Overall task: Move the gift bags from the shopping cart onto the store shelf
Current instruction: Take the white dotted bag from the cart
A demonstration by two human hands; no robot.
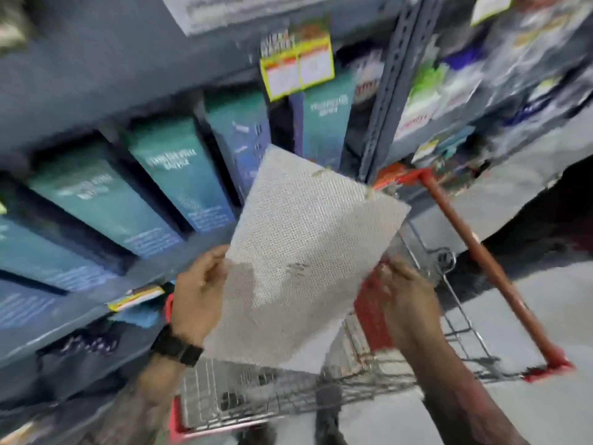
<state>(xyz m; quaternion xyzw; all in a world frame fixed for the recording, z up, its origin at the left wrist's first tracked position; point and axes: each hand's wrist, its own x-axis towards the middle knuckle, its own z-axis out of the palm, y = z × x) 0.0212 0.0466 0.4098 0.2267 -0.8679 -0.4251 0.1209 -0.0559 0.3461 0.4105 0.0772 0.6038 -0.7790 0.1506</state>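
Note:
A flat beige gift bag (308,248) with a woven pattern is held up, tilted, above the shopping cart (288,393) and in front of the grey store shelf (179,261). My left hand (199,293) grips its left edge, thumb on the front. My right hand (404,300) holds its lower right edge from behind. The cart has a wire basket and a red handle (481,258). The picture is blurred by motion.
Teal and blue boxes (179,175) stand in a row on the shelf at left. A yellow price tag (296,69) hangs from the shelf above. A grey upright post (385,101) separates a second bay of goods at right. Grey floor lies at right.

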